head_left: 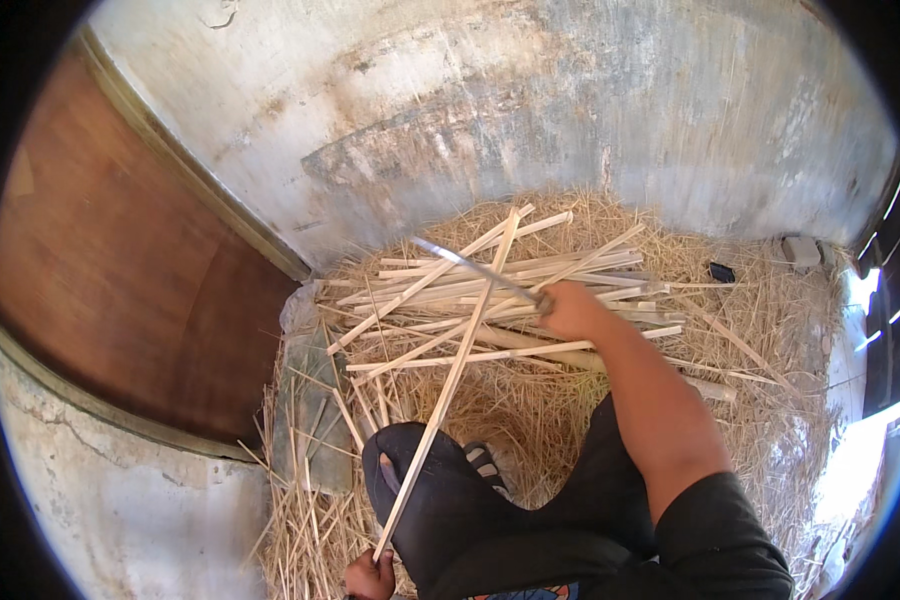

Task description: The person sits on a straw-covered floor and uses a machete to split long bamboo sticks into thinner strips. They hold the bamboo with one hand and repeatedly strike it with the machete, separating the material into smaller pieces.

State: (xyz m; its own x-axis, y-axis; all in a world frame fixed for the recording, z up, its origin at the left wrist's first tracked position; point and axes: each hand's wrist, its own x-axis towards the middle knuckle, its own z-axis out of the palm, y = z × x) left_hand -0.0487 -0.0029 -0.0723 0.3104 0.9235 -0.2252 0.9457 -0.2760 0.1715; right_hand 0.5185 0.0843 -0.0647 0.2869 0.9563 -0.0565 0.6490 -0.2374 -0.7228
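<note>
Gripping lower end of long pale strip (452, 380) in left fingers (372, 576), slanted over left knee (392, 440). Gripping metal blade (448, 255) by near end in right fingers (563, 304), above strip pile (570, 278) on straw (500, 400).

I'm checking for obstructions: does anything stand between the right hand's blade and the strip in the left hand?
Nothing visible does. The blade in the right hand crosses the strip held by the left hand in this view, though whether they touch is unclear. The loose strips lie on the straw, not between them.
</note>
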